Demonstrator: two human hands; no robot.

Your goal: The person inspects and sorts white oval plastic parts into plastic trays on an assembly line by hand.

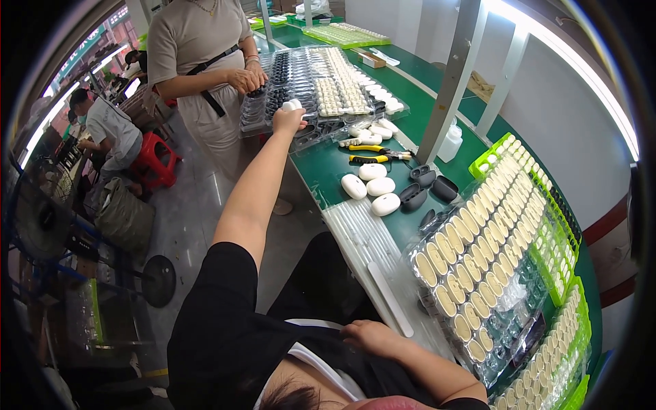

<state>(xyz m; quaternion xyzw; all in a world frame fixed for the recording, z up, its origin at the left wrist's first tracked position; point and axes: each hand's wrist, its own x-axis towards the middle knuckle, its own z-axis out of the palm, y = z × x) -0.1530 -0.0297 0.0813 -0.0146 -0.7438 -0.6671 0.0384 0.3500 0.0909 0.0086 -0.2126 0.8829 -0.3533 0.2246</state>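
My left arm is stretched far forward. In its closed fingers, my left hand (288, 121) holds a white earbud case (292, 105) with a rounded shape. It is over the near edge of a clear plastic tray (295, 91) of dark and white pieces. Close to my body, beside the table's edge, my right hand (372, 337) has its fingers loosely curled, with nothing visible in them. Several white rounded cases (380, 186) and black case shells (414, 197) lie on the green table between my hands, near yellow-handled pliers (370, 158).
Across the tray, a co-worker's hands (244, 80) touch dark pieces. A clear tray of cream oval parts (471, 273) lies at the right, with green trays (555, 266) beyond. A metal post (451, 89) rises from the table. A white bottle (450, 142) stands beside it.
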